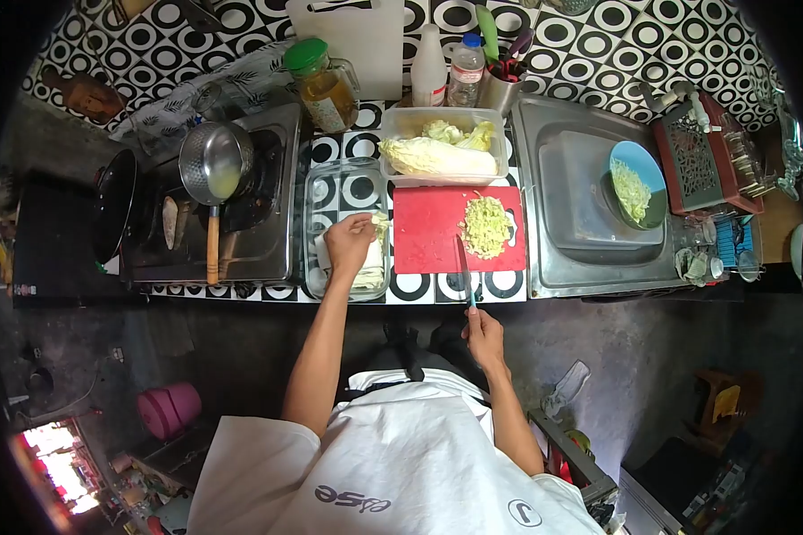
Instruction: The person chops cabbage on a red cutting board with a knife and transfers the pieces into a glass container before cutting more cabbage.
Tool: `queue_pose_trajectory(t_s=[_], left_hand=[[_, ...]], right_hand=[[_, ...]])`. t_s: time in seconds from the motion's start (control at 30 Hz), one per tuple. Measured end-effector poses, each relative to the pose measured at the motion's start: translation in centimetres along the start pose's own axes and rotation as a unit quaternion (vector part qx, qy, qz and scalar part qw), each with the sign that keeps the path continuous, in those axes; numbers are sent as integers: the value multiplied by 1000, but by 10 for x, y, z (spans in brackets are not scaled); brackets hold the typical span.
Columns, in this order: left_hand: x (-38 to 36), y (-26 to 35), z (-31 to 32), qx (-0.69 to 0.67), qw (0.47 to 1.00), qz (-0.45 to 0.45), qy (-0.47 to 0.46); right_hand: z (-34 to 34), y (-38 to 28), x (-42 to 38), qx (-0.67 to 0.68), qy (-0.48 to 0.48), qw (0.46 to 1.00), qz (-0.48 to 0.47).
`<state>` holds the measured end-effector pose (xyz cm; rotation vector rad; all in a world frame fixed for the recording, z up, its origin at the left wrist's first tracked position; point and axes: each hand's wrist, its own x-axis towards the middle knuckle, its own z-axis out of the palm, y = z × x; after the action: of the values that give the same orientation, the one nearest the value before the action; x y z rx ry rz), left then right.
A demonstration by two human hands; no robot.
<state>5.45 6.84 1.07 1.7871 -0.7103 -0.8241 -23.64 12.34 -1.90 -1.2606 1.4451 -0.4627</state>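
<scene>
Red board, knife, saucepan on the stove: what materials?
Red board: likely plastic, fairly matte; even colour, no visible grain.
Knife: probably steel blade, thin and grey; turquoise handle maybe plastic, mostly under the right hand.
Saucepan: shiny, dimpled metal, steel or aluminium unclear; long handle looks wooden, from its brown tone.

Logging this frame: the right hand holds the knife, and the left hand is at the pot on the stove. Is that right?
The left hand's place is wrong. The head view shows the left hand at the clear tray beside the red cutting board. The right hand does hold the knife.
</scene>
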Motion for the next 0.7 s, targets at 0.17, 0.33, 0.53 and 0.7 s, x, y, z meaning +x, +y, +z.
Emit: queue_pose_trajectory(t_s=[0.17,0.33,0.53,0.7], left_hand=[[-3,-1,52,-147,986,31,-70],[-11,-28,80,191,950,217,-118],[-28,4,67,264,941,176,-114],[-33,4,73,304,896,274,-174]], right_hand=[[1,-2,8,-10,-2,1000,-17],[2,-19,13,-27,-9,1000,8],[4,-26,9,-47,-12,999,-11],[6,-30,9,-61,-17,998,-24]])
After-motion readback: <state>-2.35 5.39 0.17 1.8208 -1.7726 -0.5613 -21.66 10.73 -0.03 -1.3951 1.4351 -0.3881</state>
